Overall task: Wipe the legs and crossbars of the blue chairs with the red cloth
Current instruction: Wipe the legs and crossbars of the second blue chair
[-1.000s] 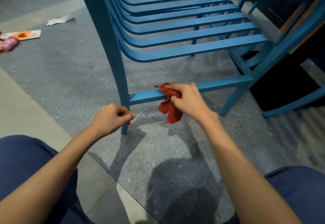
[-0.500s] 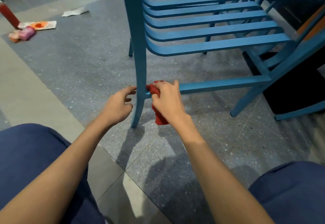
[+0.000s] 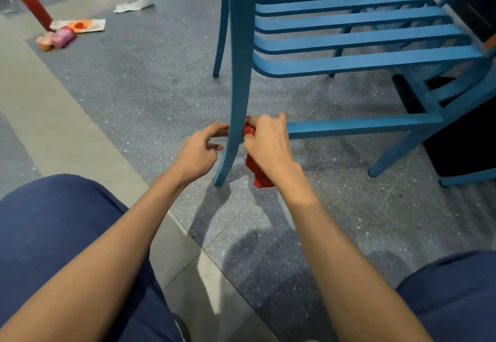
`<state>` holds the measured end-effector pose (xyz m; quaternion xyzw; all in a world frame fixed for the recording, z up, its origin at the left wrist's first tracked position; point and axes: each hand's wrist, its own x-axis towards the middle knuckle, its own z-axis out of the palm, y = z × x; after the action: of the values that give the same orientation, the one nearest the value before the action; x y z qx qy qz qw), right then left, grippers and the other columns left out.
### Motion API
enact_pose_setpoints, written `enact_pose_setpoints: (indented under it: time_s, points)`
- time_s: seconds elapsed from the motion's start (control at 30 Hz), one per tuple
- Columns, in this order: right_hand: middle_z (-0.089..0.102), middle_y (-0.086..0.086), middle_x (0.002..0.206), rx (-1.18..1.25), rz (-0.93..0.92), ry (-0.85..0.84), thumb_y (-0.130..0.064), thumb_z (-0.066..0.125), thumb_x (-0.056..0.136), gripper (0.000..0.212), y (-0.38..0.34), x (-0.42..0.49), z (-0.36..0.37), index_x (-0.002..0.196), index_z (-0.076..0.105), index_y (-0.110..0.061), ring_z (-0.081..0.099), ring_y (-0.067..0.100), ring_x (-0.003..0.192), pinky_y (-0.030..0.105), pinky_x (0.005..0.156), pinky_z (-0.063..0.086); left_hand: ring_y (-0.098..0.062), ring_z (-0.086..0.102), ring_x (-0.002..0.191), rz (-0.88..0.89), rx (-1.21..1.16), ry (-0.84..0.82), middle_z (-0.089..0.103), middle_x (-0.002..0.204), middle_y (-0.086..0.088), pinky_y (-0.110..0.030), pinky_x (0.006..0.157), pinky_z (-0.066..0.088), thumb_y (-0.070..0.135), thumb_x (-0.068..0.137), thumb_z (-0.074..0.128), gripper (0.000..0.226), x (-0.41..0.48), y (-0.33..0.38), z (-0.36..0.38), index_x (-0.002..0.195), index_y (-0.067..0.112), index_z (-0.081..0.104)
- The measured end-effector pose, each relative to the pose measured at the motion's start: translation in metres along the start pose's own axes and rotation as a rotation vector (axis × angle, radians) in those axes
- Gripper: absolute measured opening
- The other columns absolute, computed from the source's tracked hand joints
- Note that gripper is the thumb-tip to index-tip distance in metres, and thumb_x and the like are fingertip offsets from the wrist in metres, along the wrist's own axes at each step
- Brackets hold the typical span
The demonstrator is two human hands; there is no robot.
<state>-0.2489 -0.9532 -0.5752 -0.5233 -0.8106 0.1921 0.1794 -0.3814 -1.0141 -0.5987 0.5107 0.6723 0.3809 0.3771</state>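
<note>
A blue slatted chair stands in front of me on the speckled floor. Its near front leg runs down between my hands, and a low crossbar runs right from it. My right hand grips the red cloth against the joint of leg and crossbar; the cloth's tail hangs below my wrist. My left hand is just left of the leg with loosely curled fingers, the fingertips at the leg's edge, holding nothing.
A red bottle, a pink roll, an orange-printed packet and a white paper scrap lie on the floor at far left. A second blue chair's legs and a dark base stand at right. My knees fill the lower corners.
My right hand slid the cloth left along the crossbar to the front leg. My left hand rose from near the leg's foot to the leg beside the joint.
</note>
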Motion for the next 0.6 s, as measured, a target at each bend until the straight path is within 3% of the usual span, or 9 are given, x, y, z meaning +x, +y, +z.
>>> enact_pose_setpoints:
  time_s: [0.07, 0.13, 0.2, 0.27, 0.3, 0.37, 0.47, 0.53, 0.6]
  points:
    - [0.069, 0.001, 0.108, 0.014, -0.091, 0.133, -0.002, 0.053, 0.085, 0.032, 0.008, -0.022, 0.012, 0.109, 0.069, -0.016, 0.039, 0.023, 0.095, 0.022, 0.086, 0.032, -0.006, 0.058, 0.106, -0.016, -0.029, 0.070, 0.060, 0.116, 0.005, -0.013, 0.075, 0.049, -0.024, 0.074, 0.031, 0.070, -0.002, -0.008, 0.008, 0.129, 0.012, 0.053]
    - [0.059, -0.003, 0.132, 0.110, -0.096, 0.176, 0.001, 0.058, 0.084, 0.044, 0.012, -0.043, 0.020, 0.123, 0.064, -0.018, 0.035, 0.017, 0.095, 0.012, 0.090, 0.027, -0.017, 0.062, 0.101, -0.150, -0.078, 0.163, 0.063, 0.111, -0.003, -0.029, 0.073, 0.051, -0.015, 0.081, 0.039, 0.059, -0.006, -0.019, 0.019, 0.131, 0.013, 0.053]
    - [0.054, -0.004, 0.137, 0.232, -0.024, 0.167, 0.001, 0.060, 0.083, 0.048, 0.013, -0.057, 0.024, 0.127, 0.061, -0.019, 0.035, 0.016, 0.094, 0.003, 0.091, 0.023, -0.022, 0.063, 0.087, -0.372, -0.251, 0.183, 0.063, 0.103, -0.006, -0.036, 0.072, 0.051, -0.001, 0.090, 0.046, 0.041, -0.015, -0.024, 0.032, 0.128, 0.015, 0.053]
    - [0.063, 0.000, 0.127, 0.299, 0.071, 0.178, 0.000, 0.061, 0.081, 0.044, 0.011, -0.065, 0.028, 0.120, 0.067, -0.020, 0.044, 0.021, 0.090, -0.003, 0.086, 0.024, -0.016, 0.058, 0.072, -0.531, -0.481, 0.138, 0.062, 0.097, -0.004, -0.030, 0.064, 0.047, 0.017, 0.097, 0.048, 0.022, -0.025, -0.025, 0.046, 0.117, 0.019, 0.056]
    - [0.068, 0.003, 0.117, 0.317, 0.136, 0.162, -0.003, 0.062, 0.080, 0.041, 0.011, -0.068, 0.031, 0.115, 0.069, -0.022, 0.050, 0.023, 0.088, 0.000, 0.084, 0.029, -0.012, 0.055, 0.068, -0.581, -0.554, 0.114, 0.062, 0.094, -0.003, -0.026, 0.061, 0.044, 0.027, 0.098, 0.048, 0.016, -0.030, -0.026, 0.051, 0.110, 0.022, 0.058]
    - [0.074, 0.007, 0.097, 0.404, 0.296, 0.065, -0.010, 0.063, 0.079, 0.033, 0.012, -0.070, 0.041, 0.106, 0.073, -0.026, 0.062, 0.025, 0.084, 0.021, 0.086, 0.047, -0.011, 0.055, 0.069, -0.647, -0.632, 0.086, 0.063, 0.087, 0.002, -0.025, 0.061, 0.044, 0.047, 0.096, 0.046, 0.027, -0.035, -0.030, 0.061, 0.101, 0.025, 0.061]
    - [0.074, -0.001, 0.080, 0.673, 0.498, -0.108, -0.023, 0.067, 0.067, 0.023, 0.015, -0.071, 0.058, 0.086, 0.071, -0.035, 0.069, 0.020, 0.079, 0.043, 0.082, 0.055, -0.008, 0.058, 0.056, -0.725, -0.731, 0.049, 0.065, 0.065, 0.008, -0.026, 0.061, 0.047, 0.063, 0.090, 0.042, 0.046, -0.042, -0.040, 0.070, 0.101, 0.026, 0.065]
    - [0.073, -0.003, 0.087, 0.774, 0.524, -0.204, -0.027, 0.071, 0.060, 0.036, 0.017, -0.070, 0.071, 0.093, 0.062, -0.038, 0.070, 0.018, 0.084, 0.046, 0.084, 0.055, -0.008, 0.058, 0.047, -0.768, -0.818, 0.014, 0.065, 0.057, 0.009, -0.027, 0.060, 0.048, 0.064, 0.089, 0.043, 0.047, -0.045, -0.049, 0.068, 0.099, 0.025, 0.067]
    - [0.066, -0.004, 0.099, 0.765, 0.486, -0.299, -0.033, 0.078, 0.056, 0.059, 0.019, -0.071, 0.076, 0.108, 0.049, -0.037, 0.068, 0.019, 0.093, 0.045, 0.088, 0.054, -0.012, 0.062, 0.052, -0.802, -0.902, -0.018, 0.068, 0.061, 0.007, -0.030, 0.060, 0.051, 0.062, 0.090, 0.044, 0.044, -0.045, -0.059, 0.066, 0.095, 0.024, 0.067]
